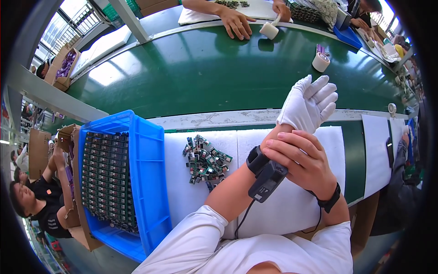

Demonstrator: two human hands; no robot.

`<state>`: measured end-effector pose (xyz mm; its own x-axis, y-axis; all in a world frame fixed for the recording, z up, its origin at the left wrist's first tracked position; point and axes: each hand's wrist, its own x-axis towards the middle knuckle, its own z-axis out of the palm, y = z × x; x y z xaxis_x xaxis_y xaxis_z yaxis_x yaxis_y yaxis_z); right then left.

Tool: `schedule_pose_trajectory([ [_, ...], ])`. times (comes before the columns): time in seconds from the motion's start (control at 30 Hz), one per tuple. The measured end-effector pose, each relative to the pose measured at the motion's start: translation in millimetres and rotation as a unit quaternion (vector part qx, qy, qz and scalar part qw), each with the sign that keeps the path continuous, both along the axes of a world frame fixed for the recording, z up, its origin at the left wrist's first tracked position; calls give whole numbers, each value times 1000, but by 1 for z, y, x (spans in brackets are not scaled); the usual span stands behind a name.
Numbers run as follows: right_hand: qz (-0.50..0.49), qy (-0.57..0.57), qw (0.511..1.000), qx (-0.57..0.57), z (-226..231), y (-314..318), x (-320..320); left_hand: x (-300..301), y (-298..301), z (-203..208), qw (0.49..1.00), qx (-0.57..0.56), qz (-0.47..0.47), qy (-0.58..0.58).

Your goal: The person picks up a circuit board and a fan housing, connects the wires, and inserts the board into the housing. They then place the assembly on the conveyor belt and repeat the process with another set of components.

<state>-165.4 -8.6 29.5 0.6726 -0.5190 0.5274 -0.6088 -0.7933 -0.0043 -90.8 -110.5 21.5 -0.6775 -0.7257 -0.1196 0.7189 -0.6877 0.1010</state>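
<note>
My left hand (pixel 309 104), in a white glove, reaches up and right with its palm turned up and its fingers stretched out, holding nothing. Bare and bent across it, my right hand (pixel 303 157) has its fingers wrapped over my left wrist just below the glove's cuff; its thumb is hidden. Beside those fingers, a black box-shaped device (pixel 268 180) with a cable is strapped to my left forearm. A loose pile of small green circuit boards (pixel 205 160) lies on the white foam mat (pixel 292 205), left of my arms.
A blue crate (pixel 150 169) with rows of circuit boards (pixel 107 178) stands at left. Beyond the mat's pale rail runs a green conveyor belt (pixel 200 77) bearing a tape roll (pixel 320 63). Across it are a co-worker's hands (pixel 235 23). Another person (pixel 43 205) sits at left beside a cardboard box.
</note>
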Motion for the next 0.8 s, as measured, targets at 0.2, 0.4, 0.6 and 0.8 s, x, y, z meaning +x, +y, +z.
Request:
schedule_pose_trajectory([
  [0.2,2,-3,1000,1,-2,-1,-1,-1,0,0,1000,-2,5,-7],
  [0.4,4,-3,1000,1,-2,0,0,-4,-3,-5,1000,-5,-3,5],
  [0.6,12,0,1000,5,0,-2,-5,-11,2,-4,999,-1,-31,31],
  [0.8,12,-1,1000,15,2,-2,-2,-10,2,-8,999,0,-29,44],
])
